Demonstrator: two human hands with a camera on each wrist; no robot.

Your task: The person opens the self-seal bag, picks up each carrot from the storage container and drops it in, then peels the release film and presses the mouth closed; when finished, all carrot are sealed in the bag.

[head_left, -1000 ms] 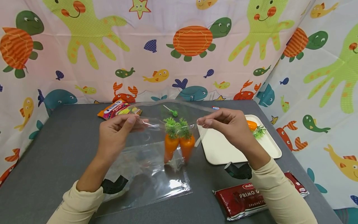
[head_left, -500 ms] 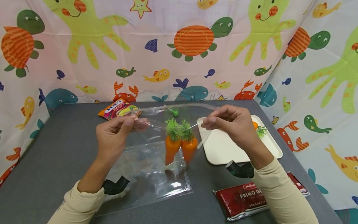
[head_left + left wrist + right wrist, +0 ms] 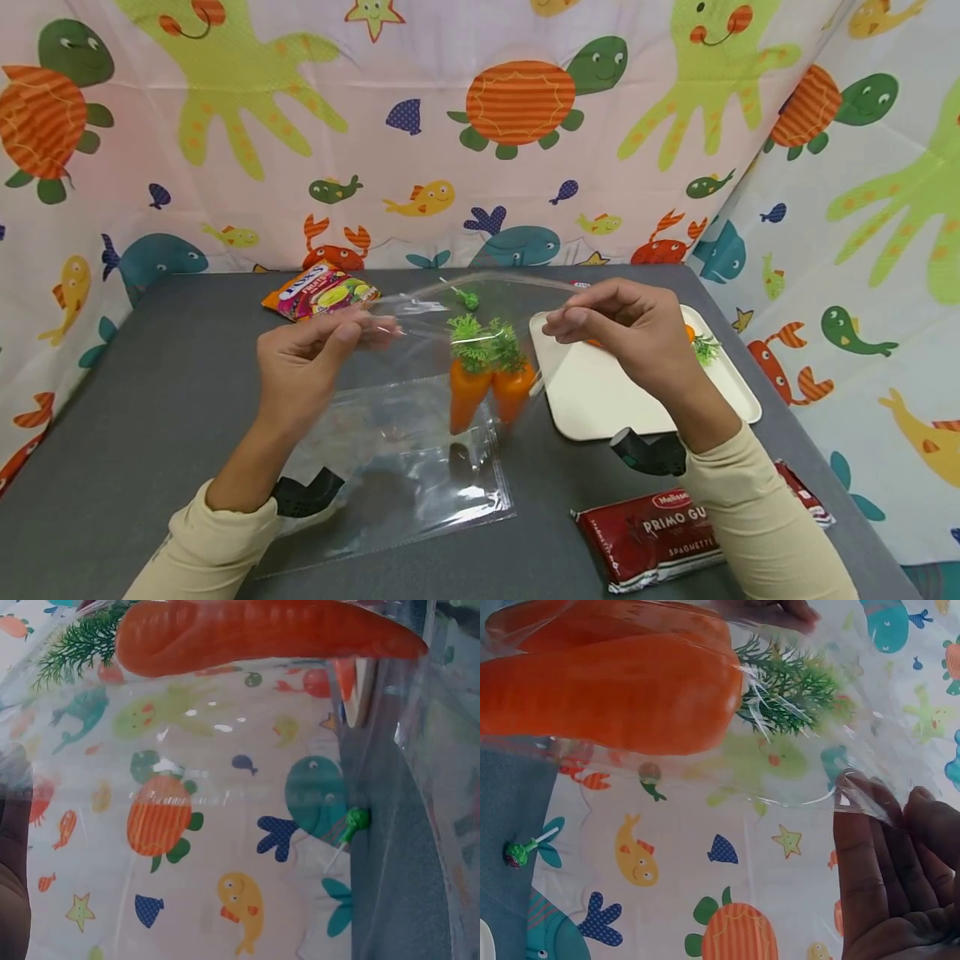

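Note:
Both hands hold up a clear plastic bag (image 3: 420,337) by its top edge, one at each side. My left hand (image 3: 303,367) pinches the left corner between thumb and fingers. At the right corner my right hand (image 3: 630,337) pinches the film, which the right wrist view also shows between the fingers (image 3: 862,855). Inside hang two orange carrots (image 3: 468,396), leafy green tops upward, side by side. One carrot (image 3: 262,634) crosses the top of the left wrist view. Beneath, another clear plastic bag (image 3: 382,500) lies flat on the grey table.
A cream tray (image 3: 592,396) stands at right, bearing an orange item with green leaves (image 3: 705,350), partly behind the right hand. A red spaghetti pack (image 3: 637,533) lies in front, partly under the right forearm. Farther back are a Fox's sweets bag (image 3: 318,292) and a green lollipop (image 3: 468,298).
The right hand has shifted slightly to the right, and the carrots in the held bag have swung a little the same way. Both hands keep their pinch.

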